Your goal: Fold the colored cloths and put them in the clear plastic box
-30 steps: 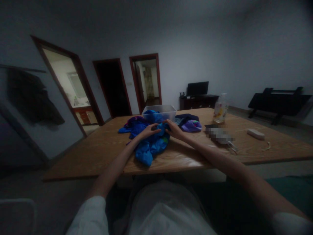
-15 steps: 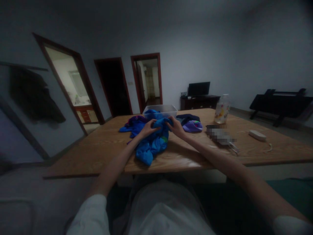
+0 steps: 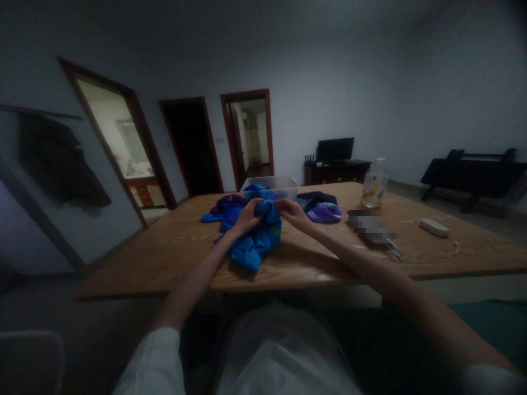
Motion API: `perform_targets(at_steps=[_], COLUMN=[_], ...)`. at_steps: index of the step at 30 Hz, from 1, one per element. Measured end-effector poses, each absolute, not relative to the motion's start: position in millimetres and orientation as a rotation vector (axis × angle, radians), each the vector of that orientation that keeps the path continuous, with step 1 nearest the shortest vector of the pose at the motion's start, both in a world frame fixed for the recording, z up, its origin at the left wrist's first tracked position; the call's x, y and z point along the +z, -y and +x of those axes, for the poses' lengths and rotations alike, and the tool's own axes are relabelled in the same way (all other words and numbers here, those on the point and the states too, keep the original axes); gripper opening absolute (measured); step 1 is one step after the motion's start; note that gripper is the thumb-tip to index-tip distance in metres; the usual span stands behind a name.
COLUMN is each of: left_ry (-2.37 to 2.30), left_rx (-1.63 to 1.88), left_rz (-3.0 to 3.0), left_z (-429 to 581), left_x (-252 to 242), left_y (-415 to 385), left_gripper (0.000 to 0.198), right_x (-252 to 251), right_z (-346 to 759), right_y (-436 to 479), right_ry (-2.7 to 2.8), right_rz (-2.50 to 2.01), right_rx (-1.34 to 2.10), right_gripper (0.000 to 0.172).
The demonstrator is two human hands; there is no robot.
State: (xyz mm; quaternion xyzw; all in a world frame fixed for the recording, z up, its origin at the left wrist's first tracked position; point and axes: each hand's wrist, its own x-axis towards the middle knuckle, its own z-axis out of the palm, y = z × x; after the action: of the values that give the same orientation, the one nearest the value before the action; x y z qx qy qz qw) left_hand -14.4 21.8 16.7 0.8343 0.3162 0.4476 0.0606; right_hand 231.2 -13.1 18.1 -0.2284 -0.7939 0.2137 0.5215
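A crumpled bright-blue garment (image 3: 261, 241) with a green patch hangs from my hands, its lower part resting on the wooden table. My left hand (image 3: 248, 216) is closed around its bunched upper part. My right hand (image 3: 291, 212) pinches the garment's top edge on the right side. Just behind stands a clear plastic box (image 3: 284, 188), with blue cloth at its left front. Left of my left hand lies a heap of dark-blue and purple clothes (image 3: 229, 210). A folded purple cloth (image 3: 324, 212) and a dark cloth (image 3: 315, 198) lie to the right.
On the table's (image 3: 164, 252) right side stand a clear patterned bottle (image 3: 374, 185), a partly blurred-out grey item (image 3: 373, 229) with a strap, and a white oblong object (image 3: 434, 227) with a cord. A monitor (image 3: 335, 149) sits on a dark cabinet by the far wall.
The blue garment's upper part is bunched more narrowly, and its bottom end has shifted slightly up and right. My right hand has moved a little left along the cloth's edge.
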Motion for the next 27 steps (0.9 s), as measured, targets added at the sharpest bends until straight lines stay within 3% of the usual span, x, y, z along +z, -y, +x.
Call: perform_targets(at_steps=[5, 9, 11, 17, 21, 25, 27], left_ry=[-0.929, -0.869, -0.878, -0.862, -0.969, -1.089, -1.108], left_rx=[1.327, 1.374, 1.377, 1.217, 1.211, 0.983, 0.881], left_rz=[2.490, 2.500, 2.545, 2.786, 2.772, 2.777, 2.729], left_z=[-11.9, -5.8, -4.3, -2.9, -1.1, -7.1, -9.5], left_x=[16.8, 16.6, 16.1, 16.3, 17.2, 12.4, 7.8], left_y=[-21.3, -14.5, -9.7, -1.6, -3.8, -10.5, -15.5], left_gripper=[0.049, 0.047, 0.045, 0.039, 0.048, 0.066, 0.060], right_x=[11.0, 12.3, 13.9, 6.0, -0.8, 2.4, 5.6], right_z=[231.0, 232.2, 233.0, 235.9, 238.3, 241.0, 242.6], right_y=[4.1, 6.5, 12.0, 15.3, 5.2, 1.8, 1.4], right_ry=[1.915, 1.904, 2.003, 2.128, 2.038, 1.919, 1.891], right_rz=[-0.600, -0.613, -0.627, -0.746, -0.743, -0.757, -0.738], right_rx=[0.288, 0.243, 0.313, 0.240, 0.264, 0.318, 0.327], right_gripper=[0.031, 0.061, 0.066, 0.060, 0.056, 0.051, 0.054])
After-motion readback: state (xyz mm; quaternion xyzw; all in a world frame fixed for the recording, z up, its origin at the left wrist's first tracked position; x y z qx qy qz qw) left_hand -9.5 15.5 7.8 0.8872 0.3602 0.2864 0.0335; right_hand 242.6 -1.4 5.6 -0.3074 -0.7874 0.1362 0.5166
